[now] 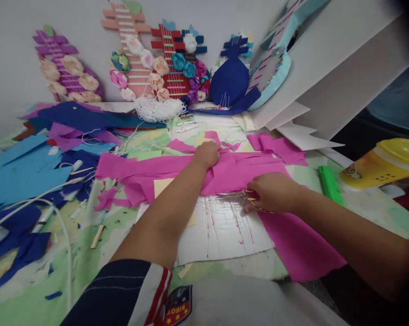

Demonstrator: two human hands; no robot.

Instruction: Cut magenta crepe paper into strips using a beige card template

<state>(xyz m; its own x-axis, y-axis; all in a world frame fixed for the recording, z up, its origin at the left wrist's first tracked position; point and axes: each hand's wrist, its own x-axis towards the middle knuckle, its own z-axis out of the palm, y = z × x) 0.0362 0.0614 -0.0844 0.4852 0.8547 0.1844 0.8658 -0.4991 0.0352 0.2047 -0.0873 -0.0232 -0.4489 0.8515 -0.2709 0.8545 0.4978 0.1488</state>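
Pink crepe paper [255,170] lies spread in layers across the middle of the table. My left hand [207,154] rests on its upper part with the fingers curled; whether it pinches the paper is hidden. In my right hand [270,194] is a pair of gold-handled scissors [240,194], with the blades pointing left along the lower edge of the pink paper. Under the paper sits a white board [221,231] with pink streaks. A long pink piece hangs down at the right, below my right forearm. A pale yellow piece of paper [163,182] shows beside my left forearm.
Blue paper [24,172] and a white cable [66,244] cover the left side. Decorated paper instruments [229,79] lean on the back wall near white string [160,108]. At right are a green box cutter [329,185], a yellow cup [381,163] and white boards [326,68].
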